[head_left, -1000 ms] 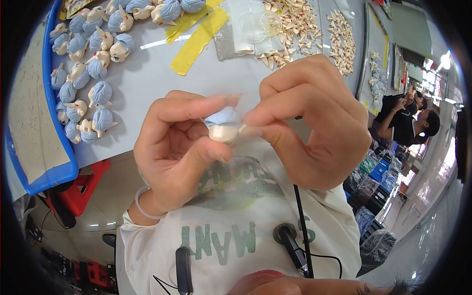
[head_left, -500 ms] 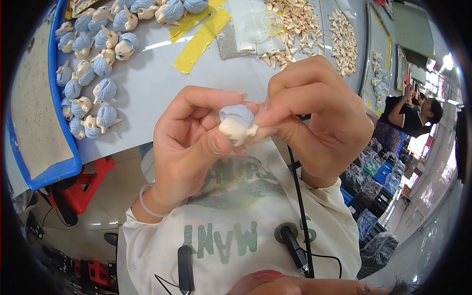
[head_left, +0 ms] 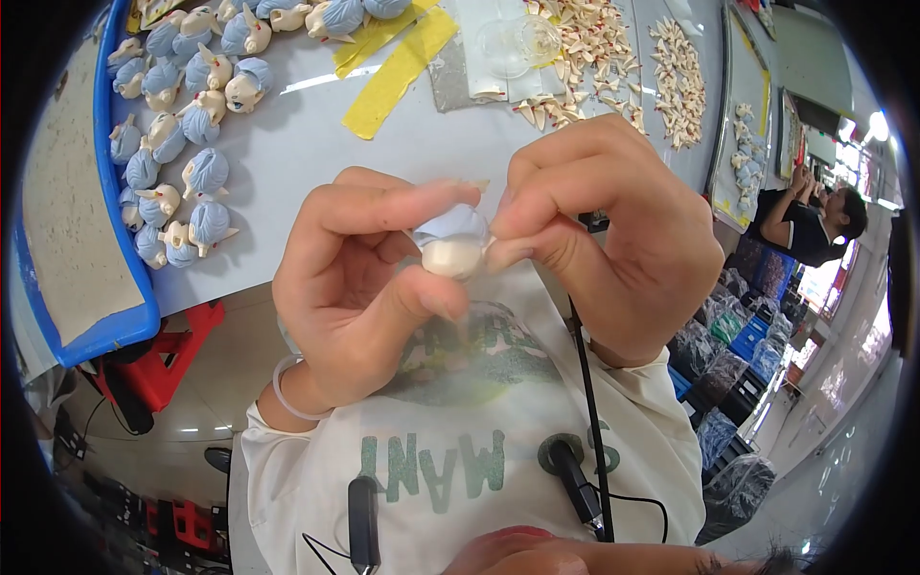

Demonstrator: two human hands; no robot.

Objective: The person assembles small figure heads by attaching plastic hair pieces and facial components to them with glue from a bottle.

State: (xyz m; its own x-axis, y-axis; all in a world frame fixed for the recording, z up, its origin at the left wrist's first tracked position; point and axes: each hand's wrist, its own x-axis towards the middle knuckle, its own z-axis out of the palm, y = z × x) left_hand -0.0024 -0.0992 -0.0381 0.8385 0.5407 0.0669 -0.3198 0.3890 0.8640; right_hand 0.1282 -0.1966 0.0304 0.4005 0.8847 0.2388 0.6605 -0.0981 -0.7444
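Note:
Between the thumb and fingers of my left hand [head_left: 350, 264] is a small doll head [head_left: 453, 255] with pale blue moulded hair and a plain cream part toward me. My right hand [head_left: 618, 230] is closed in a pinch against the head's right side. A cream ear piece [head_left: 491, 243] barely shows at those fingertips; the rest of it is hidden. Both hands are raised in front of my shirt, near the table's edge.
Several similar doll heads [head_left: 206, 171] lie on the table at the left, beside a blue-rimmed tray [head_left: 144, 321]. Cream pointed pieces [head_left: 594, 72] are piled at the back, near a clear round cup [head_left: 517, 46] and yellow tape [head_left: 398, 81]. Another person [head_left: 815, 225] is at the far right.
The doll head has turned in my left hand, so its painted eye no longer shows and a plain cream part does. My left hand has shifted slightly left; the right keeps its pinch.

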